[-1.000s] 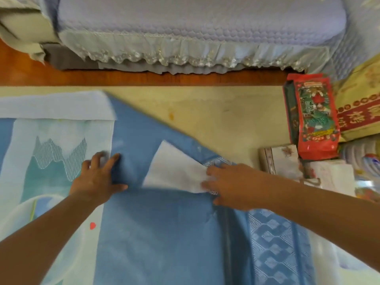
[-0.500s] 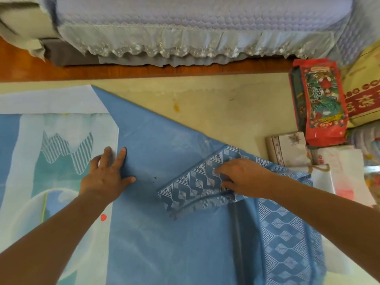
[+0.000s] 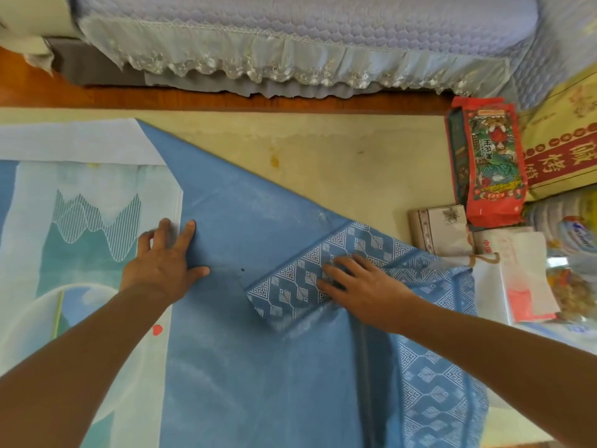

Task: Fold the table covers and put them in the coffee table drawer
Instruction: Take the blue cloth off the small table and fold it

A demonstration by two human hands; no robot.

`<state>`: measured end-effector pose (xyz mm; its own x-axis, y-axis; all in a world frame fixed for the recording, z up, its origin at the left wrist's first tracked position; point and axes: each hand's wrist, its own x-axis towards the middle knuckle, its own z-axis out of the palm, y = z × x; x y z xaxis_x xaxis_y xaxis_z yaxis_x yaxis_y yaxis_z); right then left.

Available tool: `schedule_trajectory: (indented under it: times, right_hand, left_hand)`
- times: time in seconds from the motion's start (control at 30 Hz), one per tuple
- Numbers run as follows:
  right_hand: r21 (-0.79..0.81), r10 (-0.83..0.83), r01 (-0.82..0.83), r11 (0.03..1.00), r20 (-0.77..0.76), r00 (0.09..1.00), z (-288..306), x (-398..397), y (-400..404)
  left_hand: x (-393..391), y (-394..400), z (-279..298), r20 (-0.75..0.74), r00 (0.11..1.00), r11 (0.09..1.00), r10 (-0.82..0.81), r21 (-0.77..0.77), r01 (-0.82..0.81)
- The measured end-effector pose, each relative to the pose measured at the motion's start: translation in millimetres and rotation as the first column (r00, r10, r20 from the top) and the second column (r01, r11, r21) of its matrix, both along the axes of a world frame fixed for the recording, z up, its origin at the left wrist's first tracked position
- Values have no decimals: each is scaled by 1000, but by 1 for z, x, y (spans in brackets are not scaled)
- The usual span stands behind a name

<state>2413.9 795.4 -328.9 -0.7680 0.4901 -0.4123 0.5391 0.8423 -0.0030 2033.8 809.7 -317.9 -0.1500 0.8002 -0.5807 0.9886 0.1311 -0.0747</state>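
A blue table cover [image 3: 258, 367] lies spread on the yellowish coffee table top [image 3: 339, 156], plain side up. Its patterned border corner [image 3: 290, 286] is folded over toward the middle. My right hand [image 3: 358, 286] lies flat on that folded patterned corner, fingers straight, pressing it down. My left hand [image 3: 161, 263] rests flat on the cover's left edge, fingers spread. Under the blue one lies a second cover [image 3: 64, 237], pale with a teal mountain print, at the left.
A sofa with a quilted lilac cover and lace frill [image 3: 290, 43] runs along the far side. At the right stand a red packet [image 3: 487, 163], a yellow box [image 3: 568, 140], a small patterned box [image 3: 436, 231], papers [image 3: 523, 276] and plastic bags.
My right hand has carried the folded corner further left and gone from holding it to pressing it flat, patterned side up. The left hand has stayed on the cover's left edge.
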Motion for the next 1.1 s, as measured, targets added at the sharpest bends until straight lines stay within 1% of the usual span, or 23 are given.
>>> schedule_trajectory:
  times: [0.1,0.13,0.17,0.2,0.23,0.27,0.33,0.43,0.47,0.5,0.53,0.57,0.6,0.63,0.67,0.7,0.73,0.83,0.87,0.93,1.0,1.03,1.1]
  right_hand:
    - [62,127,-119,991,-161,979,7,4,-2]
    - [41,91,-85,996,-193,977,12,3,-2]
    - [1,-20,20,1000,-228,973,23,-1,3]
    - [-23,-186,188,982,-302,935,36,-4,14]
    - [-36,-374,392,919,-390,842,53,-5,31]
    - [-34,-540,588,808,-439,718,70,-3,56]
    - [-9,-757,832,555,-418,501,95,21,119]
    - [51,-935,979,199,-288,205,107,76,193]
    - [116,-956,984,138,-243,163,103,84,199]
    - [226,-960,964,142,-207,190,96,85,196]
    - [322,-938,920,221,-189,291,84,81,188]
    - [353,-871,855,381,-174,460,73,72,179]
    - [326,-756,758,565,-163,634,62,60,167]
    - [226,-636,661,716,-179,750,52,48,152]
    - [123,-543,566,815,-182,820,42,39,141]
    - [59,-482,495,867,-159,862,34,33,134]
    - [24,-468,473,881,-103,878,28,29,130]
    - [-54,-509,515,855,97,855,24,29,134]
    - [-114,-502,517,848,138,854,31,28,137]
    - [-238,-483,496,835,115,868,47,21,138]
    - [-361,-411,402,842,54,910,54,12,127]
    - [-401,-350,345,849,62,935,56,7,122]
    - [-442,-293,309,842,105,950,64,4,113]
  left_hand:
    - [-1,-1,-2,-9,1000,1000,-8,3,8]
    - [-1,-1,-1,-8,1000,1000,-4,0,4]
    - [0,-1,0,-4,1000,1000,2,3,-2]
    - [1,-1,0,2,1000,1000,5,8,-5]
    - [1,0,1,8,1000,1000,7,9,-7]
    - [1,0,2,11,1000,1000,11,6,-11]
    - [2,2,3,11,1000,1000,21,-2,-21]
    - [3,5,3,12,1000,1000,18,-11,-18]
    - [3,5,3,7,1000,1000,21,-14,-21]
    - [4,6,3,2,1000,1000,22,-17,-22]
    - [5,6,2,-1,1000,1000,20,-21,-20]
    - [5,6,0,-2,1000,1000,16,-15,-16]
    - [5,7,-1,-9,1000,1000,4,-2,-4]
    - [4,9,-3,-26,1000,1000,-17,12,17]
    - [4,11,-5,-50,998,999,-36,14,36]
    - [3,14,-6,-71,996,999,-45,3,46]
    - [3,17,-7,-82,996,999,-46,-18,45]
    - [6,24,-7,-86,996,997,-22,-79,15]
    - [7,25,-5,-83,996,996,-15,-88,8]
    - [8,28,-3,-101,994,994,-41,-103,30]
    - [7,35,-2,-122,990,988,-71,-146,52]
    - [5,44,0,-104,993,987,-60,-152,44]
    - [2,70,7,9,998,996,62,-66,-62]
